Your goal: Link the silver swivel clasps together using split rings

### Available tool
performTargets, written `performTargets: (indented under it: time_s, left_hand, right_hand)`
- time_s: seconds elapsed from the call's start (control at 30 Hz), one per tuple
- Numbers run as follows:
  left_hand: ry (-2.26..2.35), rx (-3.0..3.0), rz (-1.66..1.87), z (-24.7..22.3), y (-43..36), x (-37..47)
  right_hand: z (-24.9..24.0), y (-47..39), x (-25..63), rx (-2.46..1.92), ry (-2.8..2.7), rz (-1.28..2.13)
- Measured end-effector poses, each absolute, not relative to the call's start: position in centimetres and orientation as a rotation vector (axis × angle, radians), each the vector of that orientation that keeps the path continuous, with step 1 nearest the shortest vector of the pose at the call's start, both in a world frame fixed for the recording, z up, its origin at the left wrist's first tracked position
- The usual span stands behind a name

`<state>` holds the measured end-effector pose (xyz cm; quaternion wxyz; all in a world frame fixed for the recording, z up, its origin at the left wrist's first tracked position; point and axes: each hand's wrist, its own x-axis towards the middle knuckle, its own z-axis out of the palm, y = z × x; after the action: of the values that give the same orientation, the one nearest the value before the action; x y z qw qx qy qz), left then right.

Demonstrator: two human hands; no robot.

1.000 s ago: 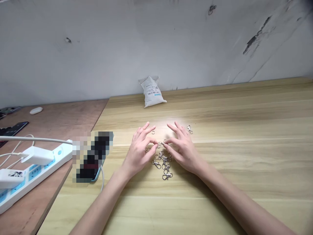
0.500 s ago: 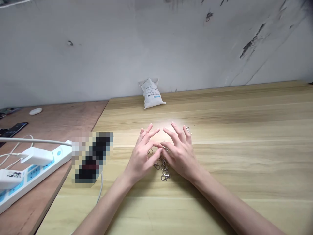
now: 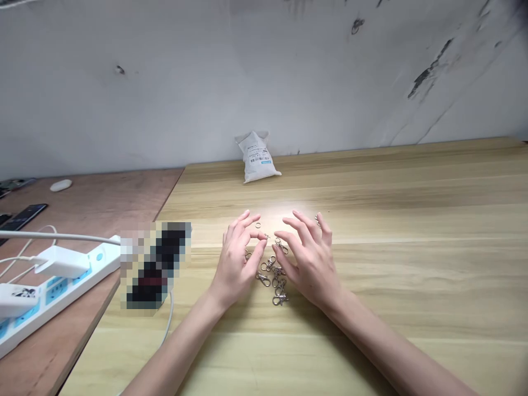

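My left hand (image 3: 239, 256) has its thumb and index finger pinched at the tips, with a small metal ring (image 3: 267, 237) showing there, partly hidden. My right hand (image 3: 311, 256) is just to the right, its fingers spread and curved, with thumb and index apart. In that gap, a silver lobster clasp (image 3: 282, 248) with a ring seems to lie on the table. Several more clasps (image 3: 280, 300) form a loose pile between and below the hands. One loose ring (image 3: 258, 225) lies beyond my left thumb. Another clasp (image 3: 317, 220) is mostly hidden behind my right fingers.
A white labelled packet (image 3: 258, 159) stands at the wall behind the wooden table (image 3: 391, 220). On the left are a pixelated dark object (image 3: 157, 264), a white power strip (image 3: 103, 256) with chargers and cables, a phone (image 3: 27, 217) and a small white case (image 3: 61, 185).
My hands have moved apart: the left a little left, the right a little right. Their fingertips, which were together, are now separated, and more of the clasps and a loose ring show.
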<state>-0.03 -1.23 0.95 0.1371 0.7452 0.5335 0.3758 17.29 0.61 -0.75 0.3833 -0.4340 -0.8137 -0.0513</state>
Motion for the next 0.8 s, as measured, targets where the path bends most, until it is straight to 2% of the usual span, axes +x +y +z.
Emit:
performTargets:
  time_s: [0.37, 0.8]
  left_hand:
    - [1.432, 1.869, 1.124, 1.5, -1.8, 1.0]
    - [1.401, 1.856, 1.167, 1.4, -1.7, 1.2]
  right_hand:
    - [-0.8, 0.4, 16.8, -1.175, -2.028, -0.213]
    - [-0.5, 0.2, 16.8, -1.190, -2.057, -0.271]
